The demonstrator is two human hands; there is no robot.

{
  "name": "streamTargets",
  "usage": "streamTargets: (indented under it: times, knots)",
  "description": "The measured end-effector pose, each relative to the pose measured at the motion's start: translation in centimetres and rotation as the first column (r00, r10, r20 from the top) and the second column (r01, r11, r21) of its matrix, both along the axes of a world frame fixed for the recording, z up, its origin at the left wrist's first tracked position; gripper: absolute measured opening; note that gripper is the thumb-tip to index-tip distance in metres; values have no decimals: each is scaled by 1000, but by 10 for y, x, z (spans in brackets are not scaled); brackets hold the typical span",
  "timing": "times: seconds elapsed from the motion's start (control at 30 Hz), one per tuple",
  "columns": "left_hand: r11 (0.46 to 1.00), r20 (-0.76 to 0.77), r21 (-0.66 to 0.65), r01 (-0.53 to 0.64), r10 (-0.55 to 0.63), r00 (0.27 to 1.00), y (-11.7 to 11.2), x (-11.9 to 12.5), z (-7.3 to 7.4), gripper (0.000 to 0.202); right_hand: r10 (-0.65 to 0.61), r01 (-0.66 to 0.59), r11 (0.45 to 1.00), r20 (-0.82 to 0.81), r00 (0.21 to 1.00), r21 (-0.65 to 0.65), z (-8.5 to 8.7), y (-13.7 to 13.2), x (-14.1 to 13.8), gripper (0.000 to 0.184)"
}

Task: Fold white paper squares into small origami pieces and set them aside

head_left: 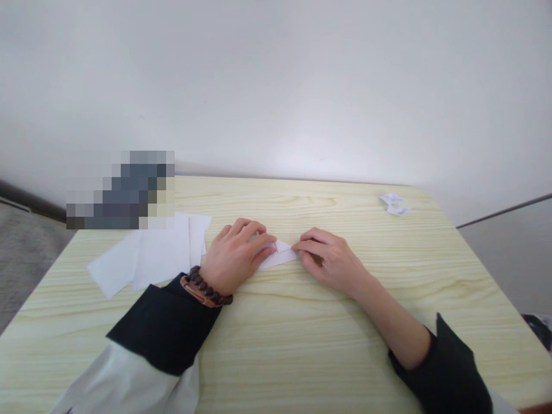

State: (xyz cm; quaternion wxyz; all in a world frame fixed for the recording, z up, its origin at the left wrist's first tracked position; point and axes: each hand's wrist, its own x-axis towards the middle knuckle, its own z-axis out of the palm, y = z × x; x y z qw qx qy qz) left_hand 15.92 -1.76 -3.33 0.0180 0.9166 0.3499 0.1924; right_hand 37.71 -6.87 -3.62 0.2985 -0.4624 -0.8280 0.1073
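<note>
A small folded piece of white paper (280, 254) lies on the pale wooden table (302, 339) between my hands. My left hand (235, 253), with a dark bead bracelet at the wrist, rests over the paper's left part with its fingers bent down onto it. My right hand (330, 259) pinches the paper's right edge with closed fingertips. Both forearms wear dark sleeves with white cuffs.
Several flat white sheets (146, 256) lie left of my left hand. Small folded paper pieces (393, 203) sit near the table's far right corner. A blurred-out patch (121, 190) is at the back left. A white wall stands behind the table.
</note>
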Motion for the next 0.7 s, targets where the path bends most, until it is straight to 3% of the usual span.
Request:
streamTargets:
  times: [0.2, 0.37, 0.6, 0.7]
  knots:
    - [1000, 29, -9, -16, 17, 999, 2, 2, -4, 23, -146, 144, 988, -45, 988, -46, -5, 3, -14, 20]
    - [987, 129, -159, -11, 32, 991, 5, 2, -4, 16, -241, 236, 969, -84, 967, -67, -10, 2, -26, 17]
    - [919, 385, -371, 132, 23, 923, 2, 5, 6, 13, -185, 169, 982, -233, 955, -88, -5, 1, -28, 8]
    - [842, 421, -528, 112, 145, 895, -3, 7, 9, 18, -142, 123, 989, -295, 945, -85, -1, -1, -29, 7]
